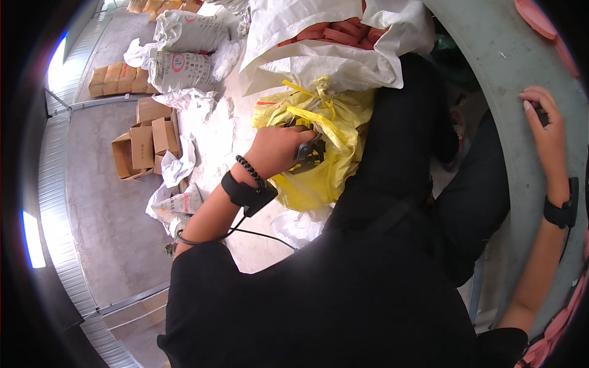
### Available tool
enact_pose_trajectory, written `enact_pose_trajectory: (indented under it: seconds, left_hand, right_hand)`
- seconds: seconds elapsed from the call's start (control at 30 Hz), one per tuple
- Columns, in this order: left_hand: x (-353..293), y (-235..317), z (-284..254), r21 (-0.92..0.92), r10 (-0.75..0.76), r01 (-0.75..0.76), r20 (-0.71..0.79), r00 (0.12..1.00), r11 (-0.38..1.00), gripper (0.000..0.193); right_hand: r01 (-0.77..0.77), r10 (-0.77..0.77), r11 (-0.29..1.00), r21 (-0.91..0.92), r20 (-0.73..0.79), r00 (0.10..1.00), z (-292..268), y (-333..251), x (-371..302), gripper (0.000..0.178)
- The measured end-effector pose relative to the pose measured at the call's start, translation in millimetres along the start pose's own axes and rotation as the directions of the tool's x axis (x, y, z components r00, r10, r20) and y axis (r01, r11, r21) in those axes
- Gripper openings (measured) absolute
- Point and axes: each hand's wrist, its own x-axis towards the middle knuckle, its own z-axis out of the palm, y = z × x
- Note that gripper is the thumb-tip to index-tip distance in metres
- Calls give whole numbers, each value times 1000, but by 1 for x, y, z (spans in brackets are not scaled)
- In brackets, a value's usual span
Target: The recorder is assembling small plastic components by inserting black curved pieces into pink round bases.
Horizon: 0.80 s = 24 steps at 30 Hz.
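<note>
My left hand (pixel 279 147) reaches into the mouth of a yellow plastic bag (pixel 356 116). Its fingers are curled round a dark grey piece (pixel 304 151) with a rounded end. More dark pieces show inside the bag under the hand, but their exact shape is hard to make out. Over at the right, my right hand (pixel 547 119) rests on the grey-green table top (pixel 491 55). Thumb and fingers there close on a small dark piece (pixel 542 118), mostly hidden by the hand. Both wrists carry black straps.
Beyond the yellow bag stands a white woven sack (pixel 319 67) of red pieces (pixel 343 32). Pink-red pieces (pixel 535 17) lie along the table's far right edge. Cardboard boxes (pixel 144 147) and stuffed white sacks (pixel 181 70) stand on the floor to the left. A cable (pixel 264 235) runs from my left wrist.
</note>
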Motion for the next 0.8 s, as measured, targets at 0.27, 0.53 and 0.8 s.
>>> enact_pose_trajectory:
  seconds: [0.27, 0.53, 0.8]
  left_hand:
    - [-22, 5, -4, 39, 81, -79, -42, 996, 996, 30]
    - [-35, 7, 10, 59, 144, -133, -254, 957, 989, 33]
    - [-39, 13, -25, -271, 12, -72, -216, 976, 960, 40]
  right_hand:
    - [6, -4, 997, -80, 24, 1000, -2, 6, 3, 11]
    - [-26, 33, 994, -105, 70, 997, -4, 3, 5, 15]
    - [-5, 17, 988, -153, 73, 997, -5, 12, 2, 16]
